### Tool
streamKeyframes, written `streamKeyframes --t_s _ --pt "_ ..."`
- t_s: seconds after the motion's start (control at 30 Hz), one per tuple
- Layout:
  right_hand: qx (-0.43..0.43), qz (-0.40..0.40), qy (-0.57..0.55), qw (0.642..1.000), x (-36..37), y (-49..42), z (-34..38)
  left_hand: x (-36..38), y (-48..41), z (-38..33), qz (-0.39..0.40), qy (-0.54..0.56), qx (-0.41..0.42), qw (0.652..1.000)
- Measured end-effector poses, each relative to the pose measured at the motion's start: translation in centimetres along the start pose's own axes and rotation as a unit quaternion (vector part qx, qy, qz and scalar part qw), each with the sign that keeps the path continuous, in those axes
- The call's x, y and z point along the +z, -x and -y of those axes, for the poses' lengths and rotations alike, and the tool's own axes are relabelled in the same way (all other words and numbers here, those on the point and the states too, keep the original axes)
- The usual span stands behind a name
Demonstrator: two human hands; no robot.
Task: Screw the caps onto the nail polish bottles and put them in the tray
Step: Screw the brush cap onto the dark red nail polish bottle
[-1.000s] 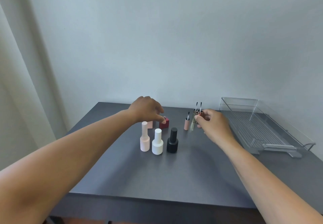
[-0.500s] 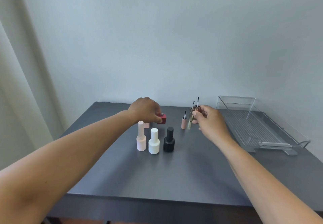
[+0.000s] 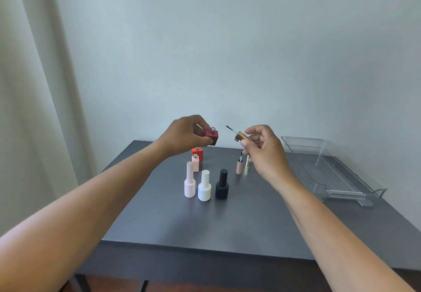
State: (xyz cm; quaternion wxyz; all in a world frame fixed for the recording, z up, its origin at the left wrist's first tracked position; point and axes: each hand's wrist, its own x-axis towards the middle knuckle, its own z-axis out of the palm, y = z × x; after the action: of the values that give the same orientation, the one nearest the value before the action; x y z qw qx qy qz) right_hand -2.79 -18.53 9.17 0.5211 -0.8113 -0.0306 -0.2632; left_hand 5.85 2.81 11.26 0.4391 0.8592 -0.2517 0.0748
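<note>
Now that both hands have risen from the tabletop (image 3: 250, 223), the left hand (image 3: 184, 135) has its grip clamped on the dark red square bottle (image 3: 211, 136), and the right hand (image 3: 265, 149) pinches the gold brush cap (image 3: 241, 136) just beside it. The clear tray (image 3: 355, 177) at the right edge holds nothing, so capping can begin.

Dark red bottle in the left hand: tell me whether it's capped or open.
Open. The dark red bottle shows a bare neck, and the right hand holds the gold cap apart from it.

A single head-worn view looks forward and slightly down across the dark table (image 3: 250, 218) from its near edge, facing the wall (image 3: 227, 52).
</note>
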Motion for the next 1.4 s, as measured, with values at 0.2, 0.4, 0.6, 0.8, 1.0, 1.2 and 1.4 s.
streamKeyframes --t_s 0.2,0.4,0.6,0.8,1.0,1.2,1.4 --pt "-0.038 0.004 0.014 0.999 0.1 1.6 2.6 -0.6 2.9 -1.0 0.004 0.031 0.012 0.999" --pt "-0.040 0.015 0.042 0.998 0.3 2.6 3.6 -1.2 4.6 -1.6 -0.004 0.052 0.013 0.999" --pt "-0.058 0.008 0.062 0.996 0.6 3.2 4.5 -1.6 5.6 -1.6 -0.010 0.036 0.009 0.999" --pt "-0.075 0.010 0.085 0.994 0.7 3.5 5.0 -1.7 5.8 -1.7 -0.015 0.025 0.009 1.000" --pt "-0.106 -0.001 0.139 0.985 0.7 3.3 4.7 -1.6 6.0 -1.9 -0.013 0.031 0.010 0.999" --pt "-0.135 -0.003 0.155 0.979 0.7 3.3 4.7 -1.6 5.8 -1.9 -0.011 0.022 0.009 1.000" --pt "-0.163 -0.020 0.148 0.975 0.8 3.4 5.0 -1.5 5.9 -2.4 -0.013 0.006 0.016 1.000"
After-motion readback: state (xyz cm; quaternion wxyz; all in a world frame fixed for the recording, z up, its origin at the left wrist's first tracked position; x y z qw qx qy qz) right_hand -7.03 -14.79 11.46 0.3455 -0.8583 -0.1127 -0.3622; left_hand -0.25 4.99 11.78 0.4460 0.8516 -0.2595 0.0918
